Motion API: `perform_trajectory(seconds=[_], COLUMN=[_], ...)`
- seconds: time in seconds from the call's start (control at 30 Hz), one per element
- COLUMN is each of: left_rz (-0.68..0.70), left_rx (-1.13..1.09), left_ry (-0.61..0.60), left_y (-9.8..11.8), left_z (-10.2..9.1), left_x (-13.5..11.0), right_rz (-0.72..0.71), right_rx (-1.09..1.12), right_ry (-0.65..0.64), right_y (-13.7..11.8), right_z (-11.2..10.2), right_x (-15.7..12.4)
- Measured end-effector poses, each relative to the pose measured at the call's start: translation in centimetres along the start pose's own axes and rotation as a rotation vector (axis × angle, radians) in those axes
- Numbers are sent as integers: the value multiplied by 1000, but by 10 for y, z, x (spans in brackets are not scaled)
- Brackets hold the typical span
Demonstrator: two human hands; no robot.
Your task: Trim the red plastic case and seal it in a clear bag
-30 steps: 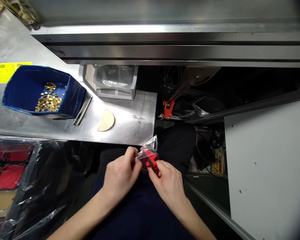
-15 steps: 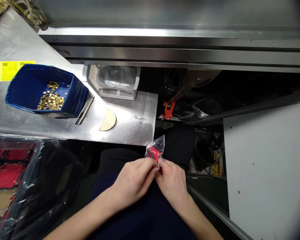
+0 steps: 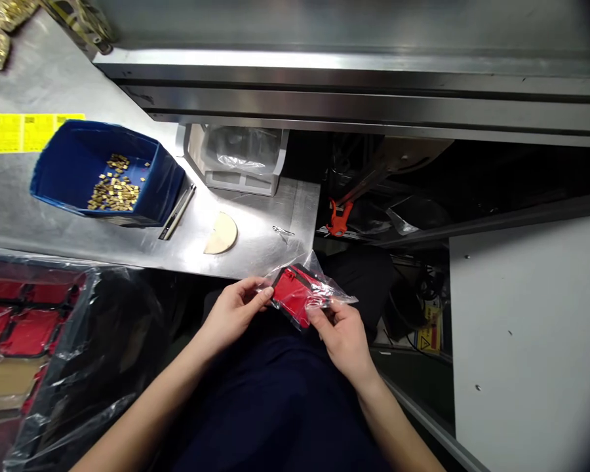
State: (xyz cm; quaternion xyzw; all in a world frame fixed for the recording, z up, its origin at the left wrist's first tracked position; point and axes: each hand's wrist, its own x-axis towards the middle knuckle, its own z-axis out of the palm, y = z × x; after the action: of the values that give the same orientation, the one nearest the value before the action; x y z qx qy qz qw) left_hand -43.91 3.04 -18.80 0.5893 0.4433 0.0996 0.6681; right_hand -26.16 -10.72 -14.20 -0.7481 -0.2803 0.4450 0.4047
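Note:
Above my lap, a small red pouch (image 3: pixel 291 295) with black edging and a zipper lies inside a clear plastic bag (image 3: pixel 313 265). My left hand (image 3: pixel 236 307) pinches the left edge of the bagged pouch between thumb and fingers. At its lower right, my right hand (image 3: pixel 341 333) grips the bag, the fingertips partly behind the plastic. The pouch is tilted, with its flat red face toward me. Loose plastic sticks out beyond the pouch at the top and right.
On the metal table (image 3: pixel 255 259) are a blue bin (image 3: pixel 152 180) of small brass pieces, a pen-like tool (image 3: pixel 177 211), a half-round wooden piece (image 3: pixel 222 233) and a grey bin (image 3: pixel 240 182) of plastic bags. A plastic-lined box (image 3: pixel 91 328) with red pouches stands left. An orange clamp (image 3: pixel 339 217) hangs beyond.
My hands have moved apart, from close together to the pouch's two sides. The bagged pouch now lies spread and its red face shows. The view has shifted slightly.

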Motion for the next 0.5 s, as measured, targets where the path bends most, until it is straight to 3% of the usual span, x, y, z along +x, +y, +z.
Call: perform_trajectory(seconds=[0.27,0.4,0.5], left_rz=[-8,254,397], left_rx=[227,491,442], left_ry=[164,318,210], left_y=[-13,4,23], left_z=[-15,-8,10], left_x=[-13,-24,-18], right_rz=[268,278,262], right_rx=[437,464,474], right_ry=[74,35,3], right_y=[21,25,25], right_z=[25,31,29], right_x=[26,29,28])
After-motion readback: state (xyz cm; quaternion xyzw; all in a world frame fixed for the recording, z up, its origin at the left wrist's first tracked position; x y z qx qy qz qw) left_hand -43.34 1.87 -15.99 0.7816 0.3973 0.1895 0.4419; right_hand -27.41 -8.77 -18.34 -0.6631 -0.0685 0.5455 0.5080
